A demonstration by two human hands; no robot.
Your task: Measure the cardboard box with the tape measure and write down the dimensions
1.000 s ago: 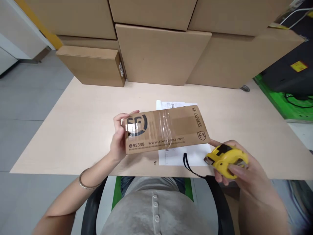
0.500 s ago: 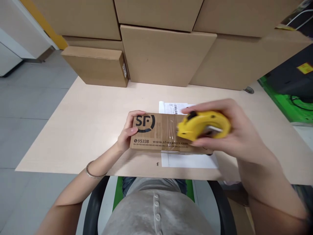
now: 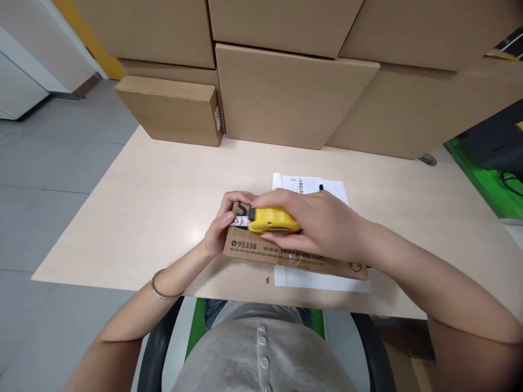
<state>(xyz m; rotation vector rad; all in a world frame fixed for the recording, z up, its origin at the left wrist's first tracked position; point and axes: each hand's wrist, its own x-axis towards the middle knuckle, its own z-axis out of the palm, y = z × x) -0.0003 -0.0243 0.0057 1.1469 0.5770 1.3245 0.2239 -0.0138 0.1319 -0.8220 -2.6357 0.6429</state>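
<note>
My right hand [image 3: 322,220] is closed around a yellow tape measure [image 3: 273,219], held over the top of a small cardboard box [image 3: 281,255] with SF print. A short length of white measuring blade [image 3: 241,221] sticks out of the tape measure's left side. My left hand [image 3: 220,226] is closed on the box's left end, its thumb on top at the blade's tip. The box is tilted slightly, above white paper sheets [image 3: 327,279]. My right hand and the tape measure hide much of the box's upper face.
Large cardboard boxes [image 3: 290,98] are stacked along the back of the table [image 3: 163,218]. A smaller brown box [image 3: 175,114] stands at the back left. At the right lies a green surface [image 3: 469,174] with a dark cable [image 3: 510,185]. Chair armrests [image 3: 371,348] flank my body.
My right hand has moved the tape measure left and turned it over the box's left part. A bit of blade now shows at my left thumb. The box's right end has dipped towards me.
</note>
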